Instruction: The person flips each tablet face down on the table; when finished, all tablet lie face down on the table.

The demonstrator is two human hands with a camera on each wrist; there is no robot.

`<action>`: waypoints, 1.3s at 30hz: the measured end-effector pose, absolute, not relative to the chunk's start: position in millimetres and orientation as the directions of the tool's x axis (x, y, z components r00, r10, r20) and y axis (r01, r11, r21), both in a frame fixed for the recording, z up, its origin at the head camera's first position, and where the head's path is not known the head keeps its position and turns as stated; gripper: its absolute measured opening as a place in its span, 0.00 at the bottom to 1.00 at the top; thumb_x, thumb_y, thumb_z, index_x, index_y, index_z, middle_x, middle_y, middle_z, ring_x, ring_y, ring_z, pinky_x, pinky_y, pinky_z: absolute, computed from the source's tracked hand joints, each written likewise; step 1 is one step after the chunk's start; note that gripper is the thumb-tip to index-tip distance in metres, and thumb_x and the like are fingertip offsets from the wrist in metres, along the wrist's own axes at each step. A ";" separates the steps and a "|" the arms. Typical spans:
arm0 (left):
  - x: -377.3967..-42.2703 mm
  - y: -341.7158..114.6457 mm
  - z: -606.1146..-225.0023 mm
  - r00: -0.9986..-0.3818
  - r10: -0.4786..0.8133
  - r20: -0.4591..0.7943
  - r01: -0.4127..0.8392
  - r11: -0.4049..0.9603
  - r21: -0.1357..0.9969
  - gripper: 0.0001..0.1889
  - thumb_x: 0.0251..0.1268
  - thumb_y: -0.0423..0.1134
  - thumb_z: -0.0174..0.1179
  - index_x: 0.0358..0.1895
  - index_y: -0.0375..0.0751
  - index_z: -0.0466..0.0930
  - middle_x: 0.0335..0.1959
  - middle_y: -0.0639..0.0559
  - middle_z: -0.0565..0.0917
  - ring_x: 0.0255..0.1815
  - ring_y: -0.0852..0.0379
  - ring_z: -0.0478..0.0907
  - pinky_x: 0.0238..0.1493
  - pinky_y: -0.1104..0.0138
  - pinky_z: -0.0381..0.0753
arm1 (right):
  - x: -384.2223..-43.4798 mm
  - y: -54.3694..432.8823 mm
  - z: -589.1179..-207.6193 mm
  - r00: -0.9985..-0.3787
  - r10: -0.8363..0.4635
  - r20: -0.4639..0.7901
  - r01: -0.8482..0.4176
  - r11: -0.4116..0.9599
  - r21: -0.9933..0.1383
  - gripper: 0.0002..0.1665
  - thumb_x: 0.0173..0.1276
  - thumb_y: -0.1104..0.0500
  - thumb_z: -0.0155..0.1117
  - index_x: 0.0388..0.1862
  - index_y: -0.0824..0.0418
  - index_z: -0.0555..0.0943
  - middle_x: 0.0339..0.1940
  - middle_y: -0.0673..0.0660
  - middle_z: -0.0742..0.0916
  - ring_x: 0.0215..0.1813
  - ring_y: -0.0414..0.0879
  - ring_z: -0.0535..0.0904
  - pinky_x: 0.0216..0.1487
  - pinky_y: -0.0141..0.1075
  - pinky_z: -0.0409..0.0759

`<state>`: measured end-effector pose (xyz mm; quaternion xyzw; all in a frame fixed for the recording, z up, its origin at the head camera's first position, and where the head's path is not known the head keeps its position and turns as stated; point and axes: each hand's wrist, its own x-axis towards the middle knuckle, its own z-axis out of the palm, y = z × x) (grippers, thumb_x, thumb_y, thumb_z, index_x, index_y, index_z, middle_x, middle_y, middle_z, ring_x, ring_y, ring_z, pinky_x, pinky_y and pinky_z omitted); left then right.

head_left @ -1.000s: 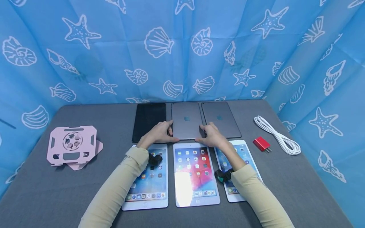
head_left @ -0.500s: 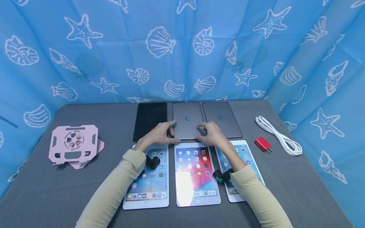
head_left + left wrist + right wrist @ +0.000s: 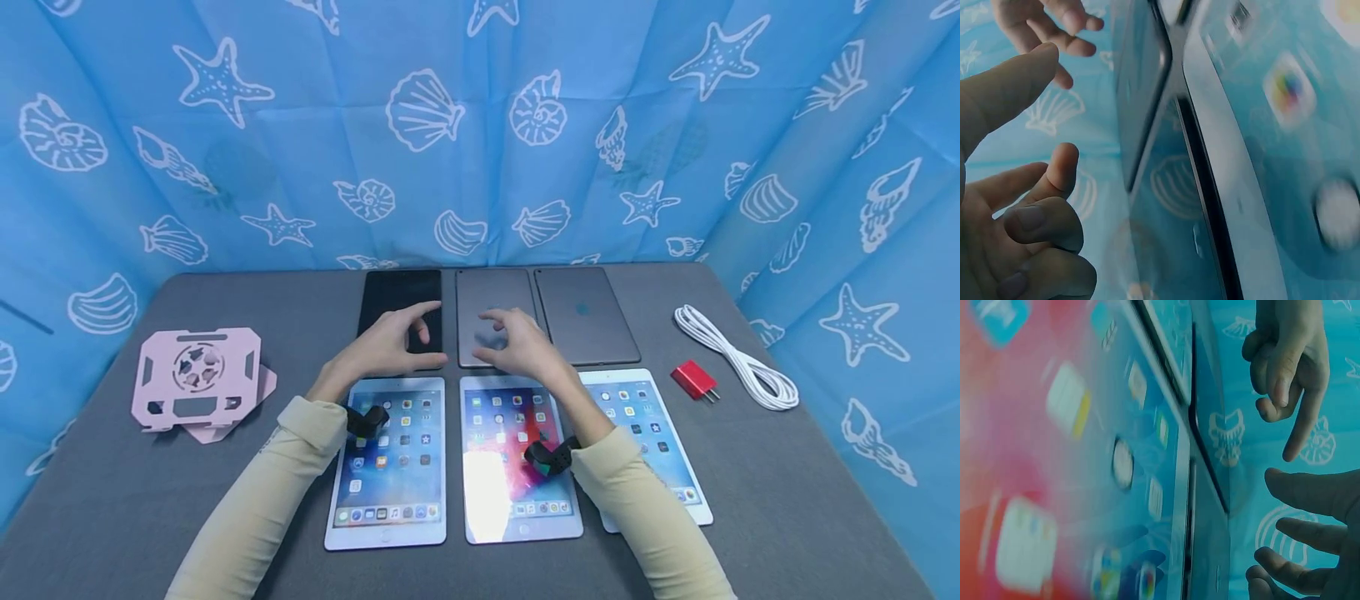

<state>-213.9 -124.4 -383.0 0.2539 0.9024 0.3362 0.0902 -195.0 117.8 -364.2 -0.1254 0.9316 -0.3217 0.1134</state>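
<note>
My left hand [image 3: 384, 343] hovers over the black-screened tablet [image 3: 397, 292] at the back left, thumb and index finger apart, the other fingers loosely curled. Nothing is in its grasp. My right hand [image 3: 519, 343] hangs above the middle grey tablet [image 3: 491, 283], which lies back up, its fingers spread and holding nothing. The left wrist view has both hands raised over the tablets, with the left hand [image 3: 1029, 231] nearer the camera. A second grey tablet [image 3: 588, 321] lies back up at the right. In front are white-framed tablets with lit screens: left [image 3: 390, 492], middle [image 3: 525, 483] and right [image 3: 660, 442].
A pink cut-out stand [image 3: 197, 375] sits at the left of the grey table [image 3: 187, 492]. Toward the right edge lie a red plug adapter [image 3: 694, 381] and a coiled white cable [image 3: 731, 354]. A blue shell-patterned curtain [image 3: 480, 167] rises behind the table.
Both hands have lifted away from the middle grey tablet's edges and moved left, the left hand now over the black-screened tablet. The tablets stay where they were; the view has shifted slightly.
</note>
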 end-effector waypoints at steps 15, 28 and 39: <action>-210.8 -190.8 -396.2 -0.930 0.365 -0.043 0.281 0.781 0.558 0.53 0.59 0.51 0.73 0.80 0.28 0.53 0.44 0.39 0.78 0.24 0.56 0.68 0.29 0.66 0.69 | -197.4 75.4 -377.9 -0.920 -0.361 -0.152 -0.167 0.712 -0.682 0.43 0.66 0.56 0.74 0.77 0.63 0.68 0.66 0.67 0.81 0.60 0.59 0.80 0.59 0.49 0.83; -213.7 -207.9 -411.7 -0.952 0.252 -0.174 0.144 0.870 0.472 0.63 0.55 0.61 0.74 0.80 0.23 0.47 0.57 0.32 0.76 0.51 0.42 0.73 0.52 0.51 0.76 | -203.6 58.8 -391.7 -0.908 -0.354 -0.223 -0.152 0.777 -0.611 0.49 0.64 0.53 0.76 0.78 0.66 0.64 0.72 0.66 0.77 0.73 0.59 0.73 0.72 0.50 0.74; -220.4 -205.4 -417.5 -0.949 0.258 -0.182 0.135 0.852 0.506 0.61 0.55 0.59 0.75 0.80 0.24 0.49 0.51 0.38 0.74 0.43 0.48 0.71 0.39 0.63 0.67 | -206.0 53.5 -397.5 -0.919 -0.332 -0.213 -0.152 0.796 -0.585 0.45 0.66 0.53 0.74 0.76 0.69 0.68 0.71 0.67 0.76 0.72 0.60 0.74 0.72 0.50 0.74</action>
